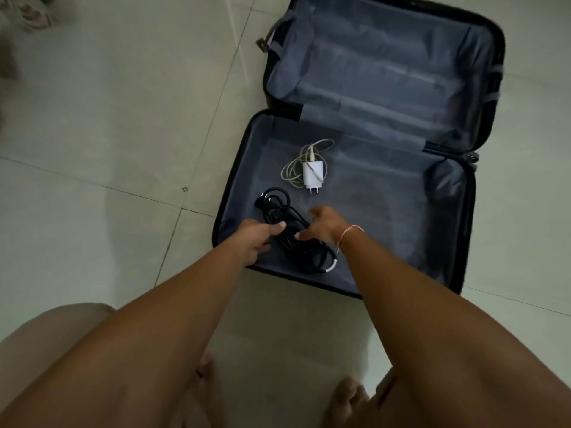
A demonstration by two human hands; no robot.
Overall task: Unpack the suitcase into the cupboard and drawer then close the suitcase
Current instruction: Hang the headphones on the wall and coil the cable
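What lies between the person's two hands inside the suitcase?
In the head view, the black cable bundle lies between the left hand and right hand, on the suitcase lining.
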